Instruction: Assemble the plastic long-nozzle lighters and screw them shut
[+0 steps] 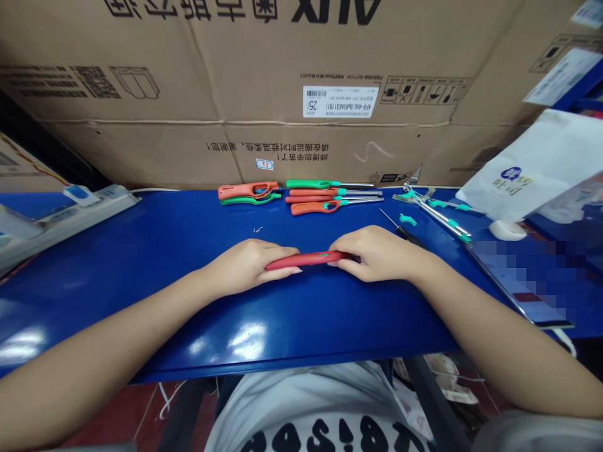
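A red gas lighter with a bit of green showing on it lies level between my two hands, just over the blue table. My left hand pinches its left end between thumb and fingers. Around its right end my right hand is closed, hiding that part. Behind them are several assembled long-nosed lighters in red, orange and green with metal tubes. To their left sit orange and green lighter handles without visible long tubes. Tiny metal pins lie on the table beyond my left hand.
A screwdriver, a small green plastic part and loose metal tubes lie at right. Further right are a phone and a white paper bag. A power strip is at left; a cardboard box stands behind.
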The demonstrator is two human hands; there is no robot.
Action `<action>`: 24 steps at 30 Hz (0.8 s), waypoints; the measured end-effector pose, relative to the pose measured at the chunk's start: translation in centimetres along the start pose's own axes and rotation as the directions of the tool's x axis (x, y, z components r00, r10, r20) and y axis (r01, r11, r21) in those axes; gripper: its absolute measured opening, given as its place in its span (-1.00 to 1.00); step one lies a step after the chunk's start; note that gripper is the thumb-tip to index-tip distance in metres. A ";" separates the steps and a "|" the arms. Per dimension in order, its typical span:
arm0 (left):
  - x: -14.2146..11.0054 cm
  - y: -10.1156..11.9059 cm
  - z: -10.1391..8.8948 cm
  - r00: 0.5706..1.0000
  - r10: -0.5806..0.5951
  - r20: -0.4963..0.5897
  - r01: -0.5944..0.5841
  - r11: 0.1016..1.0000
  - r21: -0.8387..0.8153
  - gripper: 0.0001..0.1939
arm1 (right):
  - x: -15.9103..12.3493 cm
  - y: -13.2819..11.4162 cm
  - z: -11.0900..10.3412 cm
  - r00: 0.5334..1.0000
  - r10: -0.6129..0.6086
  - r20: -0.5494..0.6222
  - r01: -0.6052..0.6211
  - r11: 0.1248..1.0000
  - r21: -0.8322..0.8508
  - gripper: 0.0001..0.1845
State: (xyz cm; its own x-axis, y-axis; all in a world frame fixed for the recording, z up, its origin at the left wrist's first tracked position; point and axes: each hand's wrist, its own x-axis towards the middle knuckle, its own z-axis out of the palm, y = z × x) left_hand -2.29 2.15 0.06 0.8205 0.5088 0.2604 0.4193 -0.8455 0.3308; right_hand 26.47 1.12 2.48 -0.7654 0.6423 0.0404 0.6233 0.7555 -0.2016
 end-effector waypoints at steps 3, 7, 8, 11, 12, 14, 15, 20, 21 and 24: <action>0.0 -0.3 -0.2 0.999 -0.040 0.034 0.042 0.998 -0.055 -0.63 | 0.0 0.0 -0.1 0.999 0.029 0.013 -0.028 0.998 -0.060 -0.74; 0.0 0.0 -0.4 0.994 -0.068 0.087 0.071 0.997 -0.036 -0.62 | 0.1 -0.2 -0.2 0.998 0.047 0.031 -0.043 0.993 -0.109 -0.72; 0.1 0.1 -0.4 0.992 -0.081 0.092 0.082 0.997 -0.003 -0.63 | 0.1 -0.3 -0.1 0.998 0.047 0.036 -0.042 0.993 -0.111 -0.72; 0.1 0.5 -0.2 0.991 -0.108 0.081 0.100 0.990 0.102 -0.66 | 0.3 -0.4 0.1 0.998 0.053 0.045 -0.048 0.993 -0.111 -0.73; 0.1 0.6 -0.1 0.992 -0.105 0.069 0.096 0.988 0.121 -0.66 | 0.4 -0.5 0.3 0.997 0.058 0.046 -0.053 0.992 -0.111 -0.73; 0.1 0.9 0.2 0.994 -0.090 0.053 0.083 0.989 0.126 -0.62 | 0.6 -0.9 0.8 0.997 0.068 0.046 -0.062 0.992 -0.109 -0.71; 0.1 1.1 0.3 0.995 -0.087 0.052 0.080 0.989 0.123 -0.61 | 0.7 -1.1 1.0 0.997 0.067 0.048 -0.062 0.993 -0.105 -0.70; 0.1 1.3 0.5 0.992 -0.081 0.096 0.064 0.984 0.166 -0.63 | 0.7 -1.5 1.1 0.998 0.035 0.050 -0.032 0.998 -0.057 -0.65; 0.0 1.1 0.5 0.992 -0.079 0.096 0.061 0.983 0.173 -0.62 | 0.6 -1.2 0.8 0.999 0.032 0.042 -0.030 0.997 -0.067 -0.63; 0.0 0.2 0.3 0.994 -0.086 0.063 0.074 0.981 0.181 -0.61 | -0.1 0.0 -0.1 0.998 0.054 0.030 -0.050 0.988 -0.144 -0.63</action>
State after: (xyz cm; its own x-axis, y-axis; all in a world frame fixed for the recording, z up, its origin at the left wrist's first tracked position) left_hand -2.16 1.93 -0.12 0.8042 0.5686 0.1729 0.5419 -0.8210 0.1796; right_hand 26.56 1.03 2.56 -0.7348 0.6783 0.0002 0.6771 0.7335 -0.0600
